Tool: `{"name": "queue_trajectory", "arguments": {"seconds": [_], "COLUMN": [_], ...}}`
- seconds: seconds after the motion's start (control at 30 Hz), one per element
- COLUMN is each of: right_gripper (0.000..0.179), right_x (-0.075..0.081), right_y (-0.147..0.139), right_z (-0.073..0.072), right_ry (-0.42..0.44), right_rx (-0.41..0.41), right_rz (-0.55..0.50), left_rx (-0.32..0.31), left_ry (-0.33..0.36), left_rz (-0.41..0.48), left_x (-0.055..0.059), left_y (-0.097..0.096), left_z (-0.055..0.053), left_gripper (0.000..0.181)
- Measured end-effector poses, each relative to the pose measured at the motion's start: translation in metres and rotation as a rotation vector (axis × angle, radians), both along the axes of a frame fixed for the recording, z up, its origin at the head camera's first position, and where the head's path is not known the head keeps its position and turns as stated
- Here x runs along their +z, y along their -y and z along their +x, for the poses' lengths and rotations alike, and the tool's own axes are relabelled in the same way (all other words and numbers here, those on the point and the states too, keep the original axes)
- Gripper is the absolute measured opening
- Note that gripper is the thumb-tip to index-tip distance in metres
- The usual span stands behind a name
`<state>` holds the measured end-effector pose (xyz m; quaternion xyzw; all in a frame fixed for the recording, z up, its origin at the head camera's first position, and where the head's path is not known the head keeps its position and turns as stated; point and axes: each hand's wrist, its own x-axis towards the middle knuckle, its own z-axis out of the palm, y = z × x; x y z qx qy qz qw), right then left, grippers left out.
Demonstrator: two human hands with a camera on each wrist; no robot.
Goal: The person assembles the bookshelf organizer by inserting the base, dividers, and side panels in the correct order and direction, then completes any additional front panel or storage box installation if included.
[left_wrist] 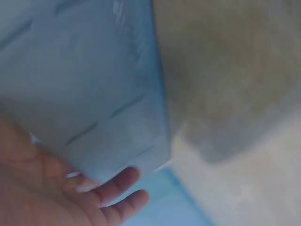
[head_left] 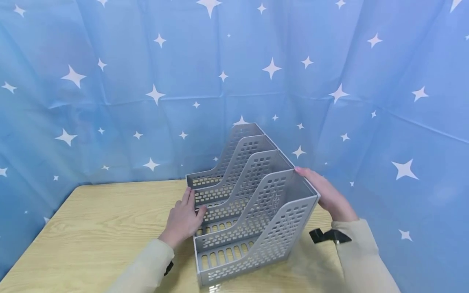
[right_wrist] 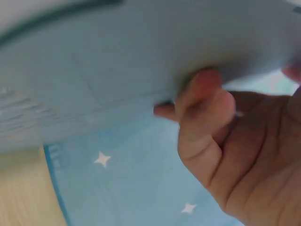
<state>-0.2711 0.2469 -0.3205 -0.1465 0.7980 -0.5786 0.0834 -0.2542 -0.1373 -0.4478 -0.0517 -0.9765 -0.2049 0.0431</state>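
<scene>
A grey plastic file rack (head_left: 302, 203) with several upright compartments and perforated, sloping dividers stands at an angle on or close over the table, its low front facing left. At that front, my left hand (head_left: 183, 219) grips the edge, thumb over the low wall and fingers outside. The left wrist view shows its fingers beside the rack's smooth front panel (left_wrist: 94, 80). My right hand (head_left: 326, 193) holds the tall back near the top edge, thumb at the rim. In the right wrist view, its bent fingers (right_wrist: 204, 113) lie against the back panel (right_wrist: 131, 56).
The wood-grain table (head_left: 110, 228) extends left of the rack. Behind it and along the right hangs a blue curtain (head_left: 121, 106) with white stars, close to the rack's far end. A black wrist mount (head_left: 331, 236) sits by the right sleeve.
</scene>
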Motion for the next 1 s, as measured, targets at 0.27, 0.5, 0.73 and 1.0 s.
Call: {"name": "queue_trajectory", "arguments": {"seconds": [0.27, 0.5, 0.73, 1.0], "right_gripper": [0.061, 0.053, 0.049, 0.072], "right_x": [0.005, -0.015, -0.044, -0.084], "right_y": [-0.016, -0.021, -0.011, 0.005], "right_z": [-0.014, 0.001, 0.012, 0.020], "right_ry": [-0.112, -0.103, -0.126, -0.199], "right_rx": [0.030, -0.004, 0.079, 0.276], "right_rz": [0.162, 0.150, 0.208, 0.301], "left_rx": [0.000, 0.081, 0.157, -0.170], "left_ry": [-0.161, -0.391, -0.395, -0.241], "left_rz": [-0.508, -0.713, -0.773, -0.309], "left_x": [0.018, 0.014, 0.024, 0.035], "left_y": [0.007, -0.010, -0.034, 0.007], "left_z": [0.016, 0.039, 0.057, 0.056], "left_gripper": [0.074, 0.075, 0.080, 0.070]}}
